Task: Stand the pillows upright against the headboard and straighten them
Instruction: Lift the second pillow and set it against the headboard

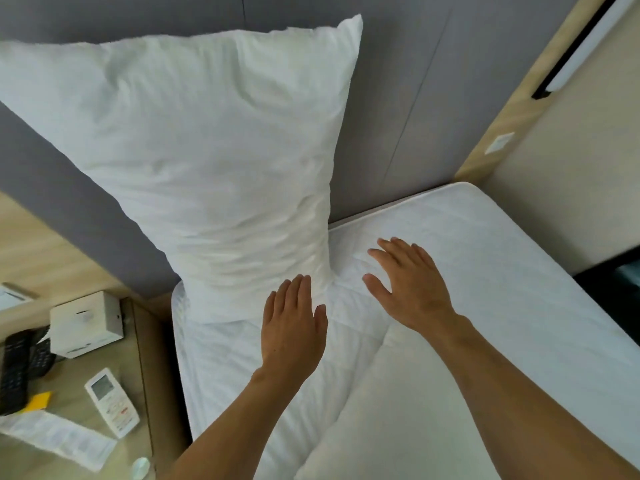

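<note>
A white pillow point(207, 161) stood on end at the head of the bed point(519, 271), near its left corner, leaning back against the grey headboard point(415, 98). Its lower end rested on the mattress while its upper corners reached high up the headboard. The left hand point(292, 327) was spread flat with fingers extended, its fingertips at the pillow's lower right corner; whether they actually pressed the fabric or only hovered just in front was hard to tell. The right hand point(408, 289) was likewise released and splayed, palm down, over the bare mattress just right of the pillow, grasping nothing. A second white pillow or folded duvet point(398, 410) lay flat beneath the forearms, toward the near edge of the bed. On the desk point(145, 358) beside the bed's left edge sat a white box point(86, 323), a white remote point(112, 401), dark remotes point(14, 372) and a printed paper slip point(59, 438)
</note>
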